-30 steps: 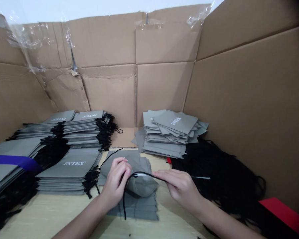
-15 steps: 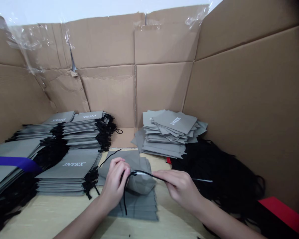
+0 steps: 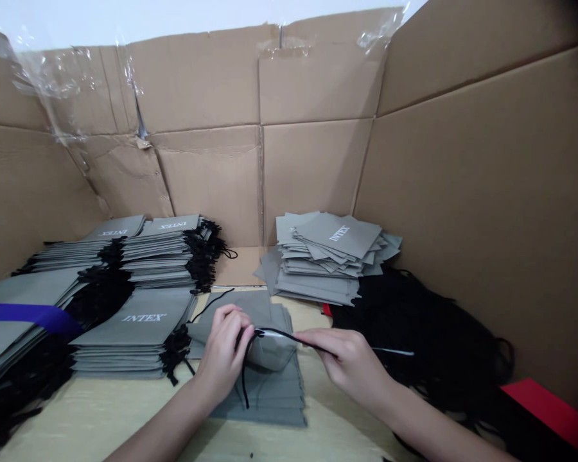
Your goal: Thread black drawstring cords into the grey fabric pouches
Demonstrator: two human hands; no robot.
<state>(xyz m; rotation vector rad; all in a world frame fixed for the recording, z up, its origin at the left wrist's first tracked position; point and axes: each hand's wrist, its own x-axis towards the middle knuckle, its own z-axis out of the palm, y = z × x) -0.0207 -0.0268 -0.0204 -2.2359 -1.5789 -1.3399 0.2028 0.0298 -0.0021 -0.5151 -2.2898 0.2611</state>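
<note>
Pinched in the fingers of my left hand (image 3: 226,350) is the top edge of a grey drawstring pouch (image 3: 274,353). A black cord (image 3: 289,335) stretches from that edge to my right hand (image 3: 351,359), whose fingers are closed on it. One loose cord end hangs below my left thumb; another black strand sticks out behind the left hand. A thin pale rod (image 3: 392,351) pokes out past the right hand; its other end is hidden by the fingers. Beneath the held pouch lies a pile of flat grey pouches (image 3: 274,404).
Corded pouches marked INTEX (image 3: 130,327) stand in stacks at left, one group crossed by a purple band (image 3: 29,312). A looser pouch stack (image 3: 327,256) is at back right, beside a heap of black cords (image 3: 414,327). Cardboard walls (image 3: 318,160) enclose the table.
Both hands stay almost in place. The loose cord end below my left hand has shifted slightly up and right, and the rod tip a little to the right.
</note>
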